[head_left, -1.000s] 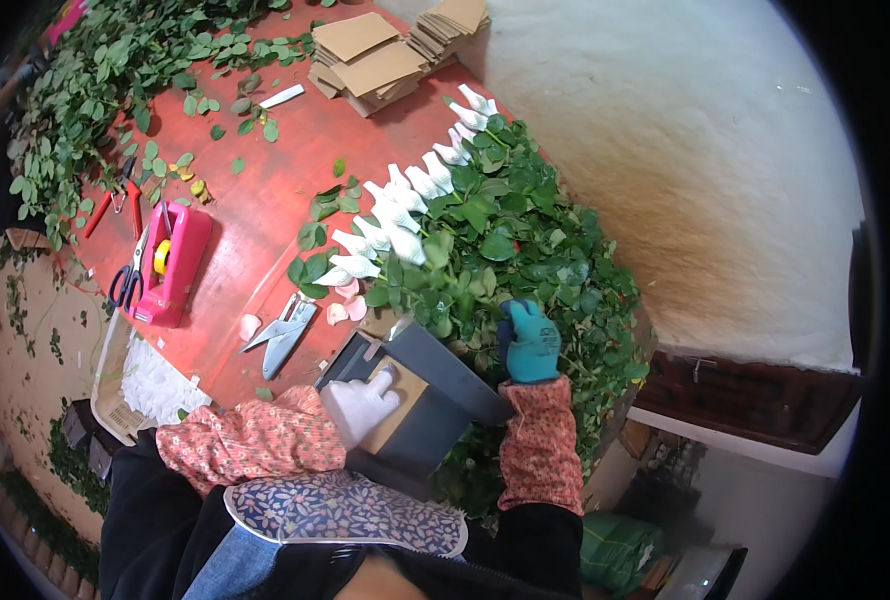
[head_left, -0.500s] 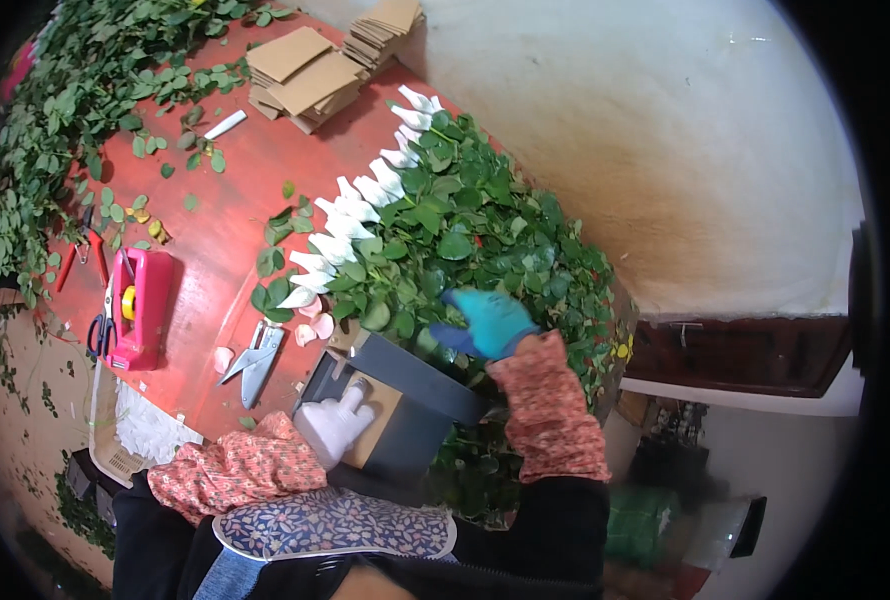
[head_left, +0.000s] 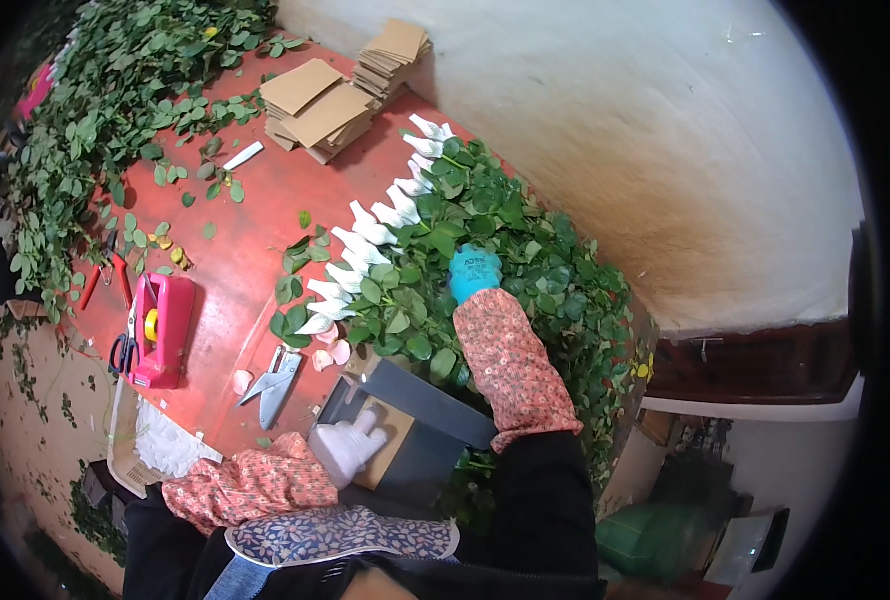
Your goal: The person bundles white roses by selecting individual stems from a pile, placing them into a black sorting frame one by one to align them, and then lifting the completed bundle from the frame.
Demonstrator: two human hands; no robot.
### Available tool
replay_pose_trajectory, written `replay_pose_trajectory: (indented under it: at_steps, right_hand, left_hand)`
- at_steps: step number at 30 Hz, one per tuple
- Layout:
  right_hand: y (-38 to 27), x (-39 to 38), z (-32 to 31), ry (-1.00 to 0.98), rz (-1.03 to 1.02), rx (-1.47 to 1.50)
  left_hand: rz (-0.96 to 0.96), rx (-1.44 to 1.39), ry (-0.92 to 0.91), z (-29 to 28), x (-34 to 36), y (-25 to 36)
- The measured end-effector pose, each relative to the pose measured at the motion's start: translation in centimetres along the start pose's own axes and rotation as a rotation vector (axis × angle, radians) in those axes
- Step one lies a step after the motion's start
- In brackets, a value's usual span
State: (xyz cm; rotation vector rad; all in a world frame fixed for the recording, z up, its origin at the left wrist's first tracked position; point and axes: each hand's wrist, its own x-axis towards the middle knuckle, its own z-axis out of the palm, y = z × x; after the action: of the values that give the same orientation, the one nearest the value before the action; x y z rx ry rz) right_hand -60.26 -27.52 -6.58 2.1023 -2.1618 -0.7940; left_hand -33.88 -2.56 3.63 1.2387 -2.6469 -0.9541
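Observation:
My left hand (head_left: 349,447), in a white glove, lies on a brown cardboard piece (head_left: 393,445) in a dark grey tray-like stand (head_left: 415,475). Its fingers are partly spread and hold nothing. My right hand (head_left: 477,272), in a blue glove, reaches into a heap of leafy flower stems (head_left: 525,250); its fingertips bend down among the leaves, so what they touch is hidden. Along the left side of the heap runs a slanting row of white-wrapped flower heads (head_left: 373,225). A grey metal stapler-like tool (head_left: 277,388) rests left of the stand, near pale pink petals (head_left: 340,352).
Stacked cardboard pieces (head_left: 320,105) lie at the back of the red table (head_left: 235,240), against the wall (head_left: 585,130). On the left are a pink tape dispenser (head_left: 170,330), blue-handled scissors (head_left: 123,345), red-handled pruners (head_left: 120,278) and a big leafy pile (head_left: 115,110).
My right hand has moved farther away and slightly left, deeper into the leaves; its fingers were stretched out before. My left hand stays on the cardboard. The whole view has shifted a little.

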Motion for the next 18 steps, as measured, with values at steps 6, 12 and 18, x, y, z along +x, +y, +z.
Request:
replay_pose_trajectory:
  at_steps: [6, 12, 18]
  right_hand:
    - [3.9, -2.6, -2.7, 0.189, -0.188, 0.226]
    - [7.9, -5.1, -4.3, 0.612, -0.090, 0.432]
    - [9.5, -5.4, -5.3, 0.475, -0.234, 0.322]
  left_hand:
    - [-0.009, -0.008, -0.009, -0.2, -0.1, -0.3]
    - [-0.004, -0.020, -0.025, -0.6, -0.2, -0.5]
    - [-0.007, 0.008, -0.071, -0.3, 0.1, -0.4]
